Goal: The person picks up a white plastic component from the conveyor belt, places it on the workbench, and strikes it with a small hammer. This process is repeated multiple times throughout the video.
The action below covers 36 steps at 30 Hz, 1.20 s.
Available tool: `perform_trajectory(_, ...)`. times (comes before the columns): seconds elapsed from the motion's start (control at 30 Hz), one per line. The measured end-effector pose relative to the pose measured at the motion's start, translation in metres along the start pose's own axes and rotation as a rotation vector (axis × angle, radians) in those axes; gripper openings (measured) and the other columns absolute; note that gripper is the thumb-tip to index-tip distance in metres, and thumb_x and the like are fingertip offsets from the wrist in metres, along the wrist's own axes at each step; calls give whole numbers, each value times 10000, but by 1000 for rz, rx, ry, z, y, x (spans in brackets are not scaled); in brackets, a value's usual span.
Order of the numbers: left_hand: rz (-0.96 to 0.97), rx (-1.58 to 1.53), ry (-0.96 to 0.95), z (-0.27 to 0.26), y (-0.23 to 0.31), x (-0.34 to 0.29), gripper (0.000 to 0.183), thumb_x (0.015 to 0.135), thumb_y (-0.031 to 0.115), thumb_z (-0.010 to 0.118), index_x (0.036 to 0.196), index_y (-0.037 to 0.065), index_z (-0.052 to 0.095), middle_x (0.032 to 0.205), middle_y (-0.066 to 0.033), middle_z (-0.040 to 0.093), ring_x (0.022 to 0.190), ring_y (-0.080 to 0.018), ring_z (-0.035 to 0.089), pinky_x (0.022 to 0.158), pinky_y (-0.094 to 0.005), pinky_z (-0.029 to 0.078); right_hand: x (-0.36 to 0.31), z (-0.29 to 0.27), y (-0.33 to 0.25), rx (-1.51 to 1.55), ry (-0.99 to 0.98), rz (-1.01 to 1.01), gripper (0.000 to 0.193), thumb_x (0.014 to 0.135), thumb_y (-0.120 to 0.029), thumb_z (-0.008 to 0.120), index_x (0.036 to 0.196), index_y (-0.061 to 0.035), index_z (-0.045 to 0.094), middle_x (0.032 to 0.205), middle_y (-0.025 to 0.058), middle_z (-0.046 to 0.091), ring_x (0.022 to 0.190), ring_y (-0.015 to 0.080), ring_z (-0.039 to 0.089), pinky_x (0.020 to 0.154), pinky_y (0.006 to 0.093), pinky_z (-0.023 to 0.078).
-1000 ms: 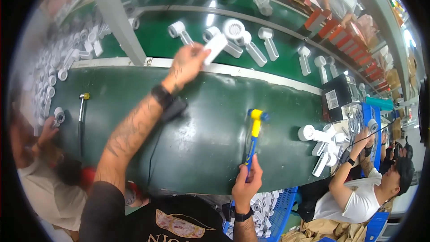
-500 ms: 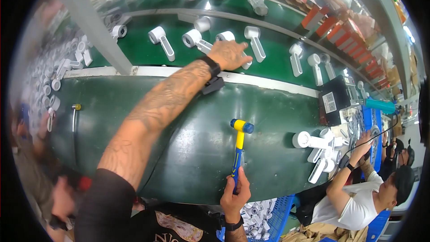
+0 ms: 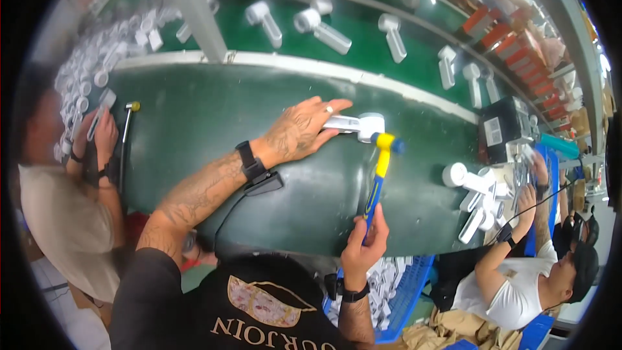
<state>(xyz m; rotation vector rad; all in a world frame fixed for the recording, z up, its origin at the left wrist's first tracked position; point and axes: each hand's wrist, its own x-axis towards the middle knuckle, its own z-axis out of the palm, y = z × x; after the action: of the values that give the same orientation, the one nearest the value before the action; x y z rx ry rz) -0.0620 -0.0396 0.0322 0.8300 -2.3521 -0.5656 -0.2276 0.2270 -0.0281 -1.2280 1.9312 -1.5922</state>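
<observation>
A: State the condition of the left hand (image 3: 299,129).
B: It pinched the handle of a white handheld fan (image 3: 370,127) between thumb and extended fingers. The fan lay sideways, round head to the right, over the middle of the green worktop (image 3: 304,198); whether it touched the surface could not be told.
A: And the right hand (image 3: 365,243)?
B: Closed around the lower grip of a blue-and-yellow mallet (image 3: 378,181). The mallet's head stood at the far end, just beside the fan's head; contact could not be determined.
A: Surrounding items?
B: To the right, a cluster of white fans (image 3: 476,185) lay near a black box (image 3: 502,131). To the left, a slim yellow-headed hammer (image 3: 125,131) lay near a co-worker (image 3: 68,220).
A: Far and near sides?
B: Beyond a white rail (image 3: 311,68), spaced fans (image 3: 394,40) lay on a green belt (image 3: 421,45). On the near side, a blue crate (image 3: 416,291) held white parts (image 3: 389,279).
</observation>
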Motion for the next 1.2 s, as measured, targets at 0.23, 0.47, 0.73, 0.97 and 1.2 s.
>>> perform_trajectory(0.23, -97, -184, 101, -1, -21, -60, 605, 935, 276, 866, 1449, 77, 617, 1177, -86, 755, 1065, -321, 692, 1021, -441, 554, 29, 4, -58, -290, -232, -222, 446, 1066, 10, 659, 1511, 27, 638, 1021, 95, 723, 807, 143, 634, 698, 287, 510)
perform_trajectory(0.47, -137, -230, 117, -11, -29, -77, 290, 906, 238, 891, 1030, 48, 710, 1030, -94, 727, 972, -308, 679, 910, -425, 546, 34, -2, -97, -397, -274, -342, 463, 1019, 54, 679, 1480, 6, 678, 915, 120, 671, 758, 214, 633, 692, 330, 515)
perform_trajectory(0.73, -136, -223, 104, -7, -34, -79, 296, 915, 257, 882, 1022, 48, 701, 998, -111, 719, 945, -329, 675, 904, -437, 553, 47, 2, -117, -459, -378, -294, 416, 991, 87, 694, 1398, 8, 732, 898, 162, 695, 745, 286, 649, 711, 367, 542)
perform_trajectory(0.97, -138, -264, 130, 0, -36, -76, 323, 910, 286, 887, 1015, 44, 700, 1009, -107, 710, 962, -331, 676, 916, -440, 555, 34, 12, -96, -396, -367, -368, 419, 990, 81, 703, 1399, 0, 733, 883, 149, 682, 720, 268, 638, 678, 351, 528)
perform_trajectory(1.2, -193, -244, 114, -4, -36, -81, 314, 893, 260, 886, 1007, 42, 691, 994, -120, 684, 948, -332, 667, 889, -425, 562, 32, 18, -99, -390, -373, -363, 460, 987, 74, 716, 1431, -42, 728, 876, 143, 665, 693, 259, 617, 641, 368, 512)
